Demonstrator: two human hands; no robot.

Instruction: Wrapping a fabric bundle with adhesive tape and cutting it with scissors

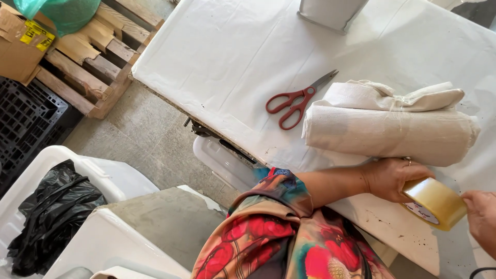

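Note:
My left hand point(392, 178) grips a roll of clear packing tape point(434, 202) just above the near edge of the white-covered table point(222, 57). My right hand point(481, 219) touches the roll's right side at the frame's edge; whether it pinches the tape end I cannot tell. Just beyond my left hand lies a rolled bundle of cream cloth point(390, 126). Red-handled scissors point(297, 101) lie shut on the table to the left of the bundle.
A grey-white container point(330, 13) stands at the table's far edge. Left of the table are a wooden pallet point(93, 57), a cardboard box point(20, 46), a black crate point(26, 124) and a white bin holding a black plastic bag point(54, 214).

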